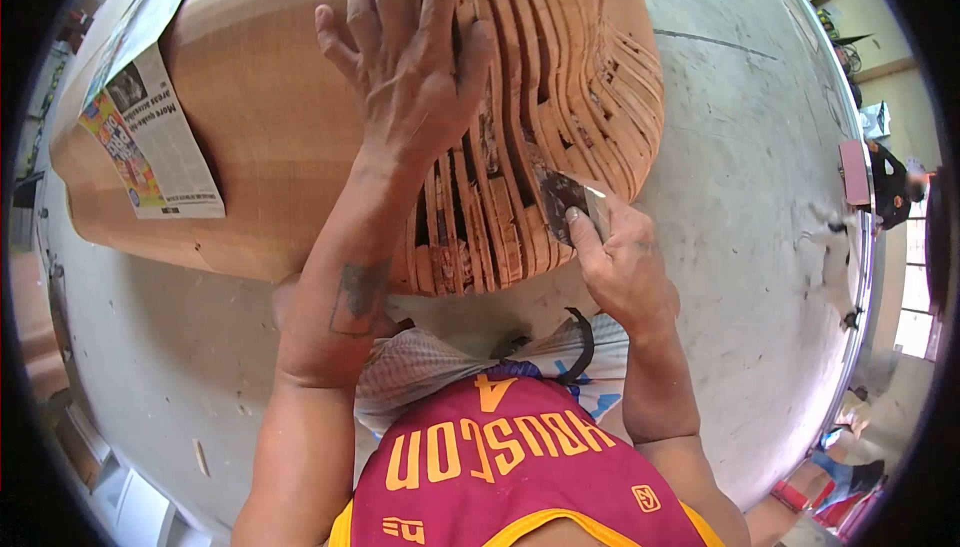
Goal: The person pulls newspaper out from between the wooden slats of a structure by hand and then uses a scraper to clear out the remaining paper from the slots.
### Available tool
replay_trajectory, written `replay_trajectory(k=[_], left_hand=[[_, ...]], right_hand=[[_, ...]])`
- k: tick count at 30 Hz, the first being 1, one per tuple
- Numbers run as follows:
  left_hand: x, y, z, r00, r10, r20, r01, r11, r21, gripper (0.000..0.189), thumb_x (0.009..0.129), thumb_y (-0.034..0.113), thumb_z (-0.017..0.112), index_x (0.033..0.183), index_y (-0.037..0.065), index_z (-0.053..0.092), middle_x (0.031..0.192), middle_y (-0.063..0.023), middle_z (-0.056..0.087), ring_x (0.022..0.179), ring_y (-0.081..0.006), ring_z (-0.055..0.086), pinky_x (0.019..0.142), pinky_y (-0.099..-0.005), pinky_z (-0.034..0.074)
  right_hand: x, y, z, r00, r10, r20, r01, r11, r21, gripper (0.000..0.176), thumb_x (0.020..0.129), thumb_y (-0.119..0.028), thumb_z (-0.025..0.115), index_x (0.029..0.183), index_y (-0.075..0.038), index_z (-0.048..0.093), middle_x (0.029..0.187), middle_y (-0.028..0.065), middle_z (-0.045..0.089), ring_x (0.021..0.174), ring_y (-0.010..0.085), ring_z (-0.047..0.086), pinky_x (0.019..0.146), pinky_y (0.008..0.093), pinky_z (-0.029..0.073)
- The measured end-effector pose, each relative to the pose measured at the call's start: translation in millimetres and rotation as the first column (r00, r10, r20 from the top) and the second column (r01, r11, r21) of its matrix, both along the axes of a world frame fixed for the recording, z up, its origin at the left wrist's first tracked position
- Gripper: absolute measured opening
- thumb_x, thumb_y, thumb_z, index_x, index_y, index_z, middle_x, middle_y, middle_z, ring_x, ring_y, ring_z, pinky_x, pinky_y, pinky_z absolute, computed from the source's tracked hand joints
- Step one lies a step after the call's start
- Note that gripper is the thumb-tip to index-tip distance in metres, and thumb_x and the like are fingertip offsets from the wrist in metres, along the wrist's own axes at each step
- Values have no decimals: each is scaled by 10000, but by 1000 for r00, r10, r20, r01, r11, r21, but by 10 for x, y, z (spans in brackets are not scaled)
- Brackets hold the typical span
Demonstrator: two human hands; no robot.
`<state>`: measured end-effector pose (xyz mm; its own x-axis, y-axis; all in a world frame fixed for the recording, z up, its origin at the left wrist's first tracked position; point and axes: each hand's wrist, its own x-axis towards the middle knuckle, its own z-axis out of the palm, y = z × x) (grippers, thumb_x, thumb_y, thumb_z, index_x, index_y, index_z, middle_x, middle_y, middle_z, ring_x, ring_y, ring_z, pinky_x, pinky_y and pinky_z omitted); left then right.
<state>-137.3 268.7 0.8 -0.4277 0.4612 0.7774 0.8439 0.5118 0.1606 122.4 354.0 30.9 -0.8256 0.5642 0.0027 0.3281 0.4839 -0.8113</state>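
Observation:
A large rounded wooden form (270, 77) lies in front of me, its right part made of many thin curved strips (520, 127) with dark gaps between them. My left hand (415, 72) rests on it palm down, fingers spread, where the smooth side meets the strips. In my right hand (625, 257) is a putty knife (568, 205) with a flat, dark-stained metal blade. My thumb presses on the blade, which lies against the strips at their lower right. Its handle is hidden in my grip.
A newspaper sheet (160, 137) is draped over the left part of the wooden form. Grey floor (740, 217) surrounds it, with a small wood scrap (201, 458) at lower left. At the far right are a person in dark clothing (890, 187) and some clutter.

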Motion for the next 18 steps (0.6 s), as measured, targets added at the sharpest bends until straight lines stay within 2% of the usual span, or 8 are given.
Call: replay_trajectory(k=[1, 4, 5, 10, 12, 13, 17, 18], left_hand=[[32, 7, 14, 999, 30, -28, -30, 999, 17, 577, 1083, 557, 532, 1558, 231, 557, 1653, -145, 451, 1571, -418, 291, 1256, -667, 85], [154, -9, 213, 992, 121, -29, -121, 993, -4, 556, 1051, 488, 556, 1478, 135, 605, 1538, -209, 536, 1488, -427, 426, 1261, -647, 200], [125, -30, 180, 995, 35, 94, -32, 999, -35, 602, 1040, 433, 559, 1572, 156, 502, 1634, -214, 399, 1563, -471, 261, 1263, -705, 32], [72, -47, 156, 998, 29, 49, -29, 1000, 7, 594, 1043, 427, 570, 1569, 154, 520, 1596, -210, 463, 1541, -460, 328, 1269, -689, 88], [56, -47, 205, 1000, -12, 21, 12, 999, 31, 598, 1043, 412, 576, 1581, 158, 509, 1596, -210, 467, 1540, -461, 333, 1270, -690, 85], [100, -82, 237, 998, 57, -33, -59, 997, -40, 514, 1043, 448, 614, 1434, 119, 671, 1495, -215, 569, 1466, -429, 436, 1256, -636, 196], [-36, -45, -101, 993, -8, -119, 15, 998, 64, 535, 1109, 538, 498, 1525, 225, 622, 1615, -103, 530, 1547, -289, 400, 1316, -504, 118], [-27, -37, -116, 994, -16, -111, 21, 999, 42, 538, 1112, 531, 495, 1542, 226, 606, 1637, -106, 505, 1567, -298, 372, 1319, -520, 106]], right_hand=[[-42, -16, 28, 999, 36, -11, -36, 998, 61, 331, 991, -115, 609, 1289, 8, 683, 1039, 298, 734, 1011, 506, 694, 890, 522, 549], [-243, -77, 171, 999, 34, 33, -38, 988, 147, 313, 985, -109, 596, 1266, 1, 681, 996, 286, 734, 971, 517, 691, 868, 554, 543], [-323, -77, 136, 996, 49, 76, -61, 983, 174, 307, 985, -109, 592, 1258, 1, 679, 987, 288, 732, 964, 519, 690, 863, 559, 542], [-545, -3, 16, 986, 103, 131, -134, 958, 253, 292, 979, -127, 595, 1223, 8, 683, 972, 313, 722, 948, 515, 692, 851, 555, 547], [-448, 87, 121, 997, 52, 55, -61, 982, 177, 286, 984, -128, 610, 1216, 21, 689, 974, 296, 739, 924, 470, 723, 847, 512, 564], [-354, 138, 174, 1000, 13, 13, -15, 991, 134, 284, 987, -128, 618, 1212, 28, 692, 976, 288, 748, 912, 448, 739, 845, 490, 572], [159, 383, 153, 966, -257, 27, 258, 964, -57, 315, 1009, -108, 632, 1273, 52, 698, 1036, 179, 793, 926, 248, 756, 859, 381, 579], [284, 415, 117, 956, -290, 32, 292, 953, -79, 316, 1008, -108, 630, 1273, 51, 700, 1041, 179, 794, 931, 245, 755, 861, 380, 579]])
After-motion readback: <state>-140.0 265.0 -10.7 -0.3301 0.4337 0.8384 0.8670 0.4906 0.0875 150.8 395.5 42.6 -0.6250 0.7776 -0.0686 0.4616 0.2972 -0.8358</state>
